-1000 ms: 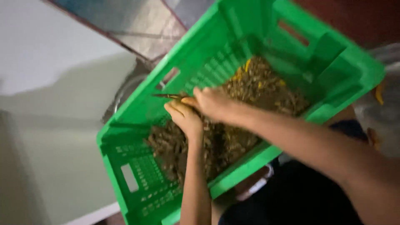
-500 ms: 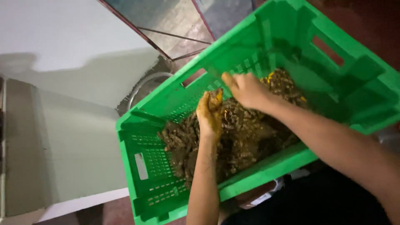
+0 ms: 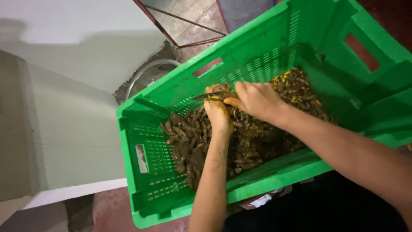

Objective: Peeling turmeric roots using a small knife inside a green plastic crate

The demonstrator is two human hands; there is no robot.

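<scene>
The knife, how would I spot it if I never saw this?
Find the big green plastic crate of brown muddy roots. Above the pile, both hands meet. The thin dark pointed knife blade pokes left from them, flat and smooth, unlike the knobbly roots.

Green plastic crate point(image 3: 148, 165): open-topped, entry from above. Near-left floor bare; turmeric roots point(image 3: 249, 141) heaped across middle and right. Both hands occupy centre. Slotted walls bar sides. Metal basin point(image 3: 148, 77) just beyond rim.

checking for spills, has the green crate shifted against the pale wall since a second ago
Cannot tell: the green crate sits differently against the pale wall, but the head camera itself moved.
</scene>
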